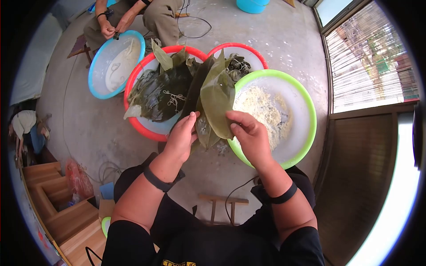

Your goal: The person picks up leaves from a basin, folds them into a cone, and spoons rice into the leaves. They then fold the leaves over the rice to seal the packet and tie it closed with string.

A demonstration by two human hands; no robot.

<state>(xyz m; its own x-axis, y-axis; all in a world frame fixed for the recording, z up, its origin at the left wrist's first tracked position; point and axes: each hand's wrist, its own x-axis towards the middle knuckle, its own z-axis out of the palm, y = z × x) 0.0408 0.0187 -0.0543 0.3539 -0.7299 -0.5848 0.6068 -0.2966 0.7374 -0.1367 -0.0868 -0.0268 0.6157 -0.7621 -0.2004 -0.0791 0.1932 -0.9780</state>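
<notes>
My left hand is closed around the lower left edge of several long green bamboo leaves, held up above the basins. With thumb and forefinger, my right hand pinches the right edge of the front leaf near its lower end. Behind and left of them, a red-rimmed basin holds a pile of dark wet leaves with white string on top. Under my right hand is a green-rimmed basin of pale grain, apparently rice.
Another red-rimmed basin behind holds dark leaf-wrapped bundles. At the upper left, another person's hands work over a blue-rimmed basin. A small wooden stool stands between my legs, beside a black cable.
</notes>
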